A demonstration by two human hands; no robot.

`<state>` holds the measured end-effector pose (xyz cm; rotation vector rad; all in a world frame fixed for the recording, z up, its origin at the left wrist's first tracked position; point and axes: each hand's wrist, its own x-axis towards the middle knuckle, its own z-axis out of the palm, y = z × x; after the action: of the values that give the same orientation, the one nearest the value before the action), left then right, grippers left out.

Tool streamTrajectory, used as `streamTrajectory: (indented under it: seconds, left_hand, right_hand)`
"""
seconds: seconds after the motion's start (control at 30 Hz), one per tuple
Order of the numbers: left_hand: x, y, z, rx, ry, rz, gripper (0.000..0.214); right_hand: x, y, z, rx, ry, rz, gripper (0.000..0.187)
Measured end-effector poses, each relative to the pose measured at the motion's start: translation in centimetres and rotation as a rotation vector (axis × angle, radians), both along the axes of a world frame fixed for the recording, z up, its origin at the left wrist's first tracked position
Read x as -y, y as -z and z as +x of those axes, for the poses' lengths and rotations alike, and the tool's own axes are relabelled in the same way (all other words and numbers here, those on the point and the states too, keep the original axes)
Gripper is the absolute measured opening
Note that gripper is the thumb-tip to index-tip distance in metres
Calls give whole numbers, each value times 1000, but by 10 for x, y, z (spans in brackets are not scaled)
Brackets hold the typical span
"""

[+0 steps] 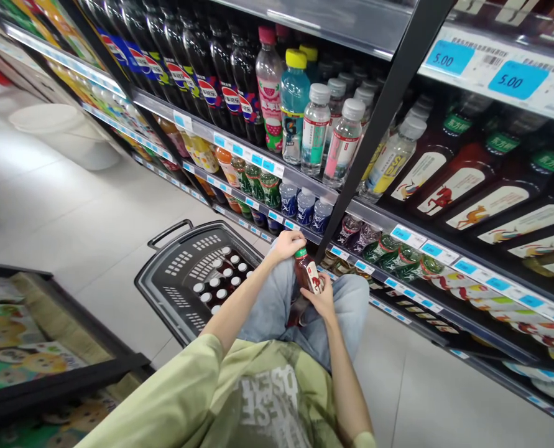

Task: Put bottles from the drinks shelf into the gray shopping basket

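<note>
A dark-brown tea bottle (303, 272), with a green neck band and a pale label with a red figure, is tilted above my lap between my knees. My right hand (321, 298) is wrapped round its lower part. At the top, the fingers of my left hand (286, 245) close over the cap, which they hide. To the left of my legs stands a black shopping basket (174, 294) on the floor. Several white-capped dark bottles (221, 282) stand upright in it, and my left forearm crosses in front of its right side.
Drink shelves (379, 214) run across in front and to the right, stocked with cola bottles (206, 81), water bottles (314, 127) and large tea bottles (454, 186). A white tub (66, 134) stands on the floor at the far left. A display rack (48, 323) is at the lower left.
</note>
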<state>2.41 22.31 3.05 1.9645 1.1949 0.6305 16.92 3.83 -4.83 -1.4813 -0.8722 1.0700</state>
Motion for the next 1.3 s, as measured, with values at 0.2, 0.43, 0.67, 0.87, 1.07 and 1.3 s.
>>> streamTrajectory:
  seconds: [0.2,0.43,0.67,0.87,1.07,1.3]
  left_hand:
    - [6,-5,-3,-71,37,108,35]
    - [13,4,-10,-119,108,175,36]
    - [18,2,-9,-115,119,180,37]
    - [35,-9,-17,-141,27,168,33]
    - [86,-13,-65,-249,-139,-10,33]
    - [147,-23,-102,-192,-273,-199,34]
  right_hand:
    - [6,-4,8,-378,-73,-40,79]
    - [8,-9,24,-708,-385,-268,86]
    - [12,-4,21,-737,-262,-236,77]
    - [13,11,17,-646,-54,-72,61]
    - [16,16,19,-298,-22,-26,64]
    - [24,1,16,-139,-258,120,75]
